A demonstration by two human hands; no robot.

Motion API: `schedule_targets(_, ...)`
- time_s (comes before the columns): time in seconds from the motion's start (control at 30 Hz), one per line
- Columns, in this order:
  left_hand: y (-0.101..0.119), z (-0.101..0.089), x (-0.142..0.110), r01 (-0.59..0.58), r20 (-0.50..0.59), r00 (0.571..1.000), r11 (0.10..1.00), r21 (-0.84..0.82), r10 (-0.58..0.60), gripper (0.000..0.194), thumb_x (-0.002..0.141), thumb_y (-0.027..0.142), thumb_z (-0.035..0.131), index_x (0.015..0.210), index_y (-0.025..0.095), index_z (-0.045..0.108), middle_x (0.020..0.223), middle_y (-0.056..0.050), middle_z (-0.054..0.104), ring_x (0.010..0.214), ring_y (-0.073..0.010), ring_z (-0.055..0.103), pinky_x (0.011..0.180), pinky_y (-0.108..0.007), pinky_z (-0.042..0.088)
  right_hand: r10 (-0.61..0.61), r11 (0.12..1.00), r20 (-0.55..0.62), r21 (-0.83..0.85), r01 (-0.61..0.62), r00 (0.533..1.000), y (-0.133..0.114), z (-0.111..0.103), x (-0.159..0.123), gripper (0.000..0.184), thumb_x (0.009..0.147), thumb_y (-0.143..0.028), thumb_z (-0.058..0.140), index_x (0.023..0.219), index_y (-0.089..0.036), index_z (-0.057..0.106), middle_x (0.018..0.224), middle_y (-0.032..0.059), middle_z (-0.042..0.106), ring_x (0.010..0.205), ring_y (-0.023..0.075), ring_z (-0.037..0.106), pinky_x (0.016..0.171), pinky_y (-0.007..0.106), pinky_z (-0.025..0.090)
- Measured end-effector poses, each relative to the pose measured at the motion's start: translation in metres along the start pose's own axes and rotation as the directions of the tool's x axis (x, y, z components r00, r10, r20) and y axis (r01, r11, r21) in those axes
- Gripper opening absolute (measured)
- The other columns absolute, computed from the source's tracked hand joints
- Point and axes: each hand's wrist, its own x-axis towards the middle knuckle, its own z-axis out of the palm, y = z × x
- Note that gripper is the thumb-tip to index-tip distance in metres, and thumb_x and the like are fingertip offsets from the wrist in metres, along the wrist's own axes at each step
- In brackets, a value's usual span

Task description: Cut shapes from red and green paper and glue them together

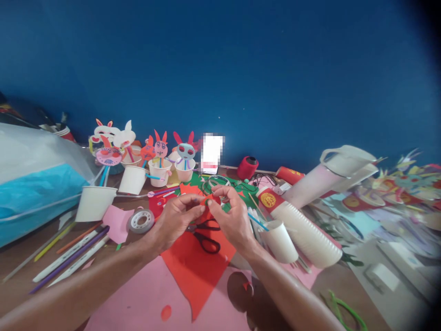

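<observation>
My left hand (179, 214) and my right hand (230, 211) meet over the middle of the table, thumbs and fingertips pinched on a small orange paper piece (207, 201). Part of that piece is hidden behind my fingers. Just below them lie black-handled scissors (206, 241), on a large orange paper sheet (200, 271) with a pointed lower end. Beneath it spreads a pink paper sheet (138, 294) with a cut-out hole at its right. A roll of tape (141, 220) rests to the left of my left hand.
Paper cups (94, 204) with animal-face cut-outs on sticks stand at the back left. Right of my hands are a cup holding a blue stick (280, 241), a long stack of paper cups (306, 230) and a white pitcher (317, 179). Markers (69, 257) lie at left; a lit phone screen (212, 151) stands behind.
</observation>
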Motion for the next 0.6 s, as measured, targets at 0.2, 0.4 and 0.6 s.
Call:
schedule_targets(0.2, 0.0003, -0.0012, -0.0011, 0.025, 0.010, 1.000, 0.999, -0.019, -0.025, 0.016, 0.066, 0.025, 0.066, 0.080, 0.021, 0.063, 0.065, 0.005, 0.060, 0.058, -0.0086, 0.056, 0.057, -0.021, 0.045, 0.113, 0.959, 0.093, 0.249, -0.133, 0.989, 0.0037, 0.0029, 0.0015, 0.037, 0.075, -0.020, 0.053, 0.109, -0.020, 0.040, 0.075, -0.0011, 0.052, 0.067, 0.0121, 0.051, 0.061, 0.024, 0.042)
schedule_targets(0.4, -0.0003, -0.0031, -0.0006, 0.007, 0.016, 1.000, 0.998, 0.060, -0.008, 0.014, 0.068, 0.029, 0.064, 0.075, 0.018, 0.060, 0.064, 0.004, 0.054, 0.057, -0.0082, 0.052, 0.050, -0.019, 0.043, 0.115, 0.952, 0.122, 0.269, -0.145, 0.986, 0.0021, 0.0043, 0.0004, 0.040, 0.074, -0.017, 0.054, 0.111, -0.021, 0.038, 0.072, -0.0027, 0.049, 0.064, 0.0114, 0.049, 0.059, 0.023, 0.040)
schedule_targets(0.6, 0.0013, -0.0019, -0.0008, 0.069, -0.079, 0.995, 0.995, 0.076, -0.063, 0.015, 0.065, 0.028, 0.064, 0.066, 0.016, 0.056, 0.063, 0.004, 0.050, 0.057, -0.0096, 0.051, 0.047, -0.020, 0.043, 0.133, 0.959, 0.129, 0.233, -0.160, 0.983, 0.0061, 0.0090, -0.0034, 0.039, 0.072, -0.017, 0.056, 0.107, -0.022, 0.040, 0.066, -0.0062, 0.046, 0.056, 0.0095, 0.044, 0.053, 0.022, 0.037)
